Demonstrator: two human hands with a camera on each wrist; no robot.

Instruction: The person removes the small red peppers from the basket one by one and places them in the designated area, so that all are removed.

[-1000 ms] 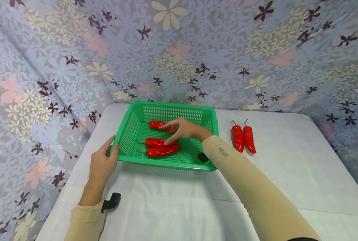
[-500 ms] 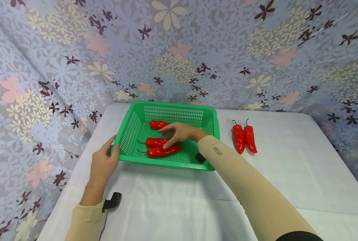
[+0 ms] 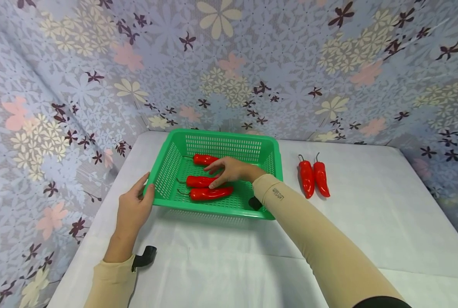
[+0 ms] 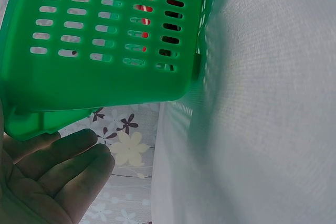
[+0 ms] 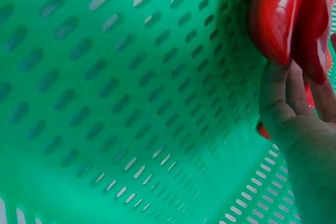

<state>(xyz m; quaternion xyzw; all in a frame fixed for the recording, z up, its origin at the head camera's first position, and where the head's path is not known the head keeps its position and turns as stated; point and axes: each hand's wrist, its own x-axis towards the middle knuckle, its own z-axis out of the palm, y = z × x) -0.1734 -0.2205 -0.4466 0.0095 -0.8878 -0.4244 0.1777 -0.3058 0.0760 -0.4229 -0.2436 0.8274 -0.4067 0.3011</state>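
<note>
Green perforated basket sits toward the far left part of the white-covered surface, its back wall close to the floral backdrop. Three red peppers lie inside, roughly parallel, stems pointing left: far pepper near the back wall, middle pepper, near pepper closest to the front wall.

Right hand is reached into the basket from the right, fingers extended and loosely spread, palm down. Fingertips rest on the middle pepper; nothing pinched or gripped. Right wrist view shows the fingers lying against red pepper skin, with the basket's slotted floor filling the rest of that picture.

Left hand is at the basket's front left corner, thumb and fingers straight, set against the outside of the rim. Left wrist view shows the palm open, fingers relaxed beneath the corner of the basket; whether they touch it there I cannot tell.

Two more red peppers lie side by side on the surface, just right of the basket, stems pointing to the far edge, nearly touching each other.
</note>
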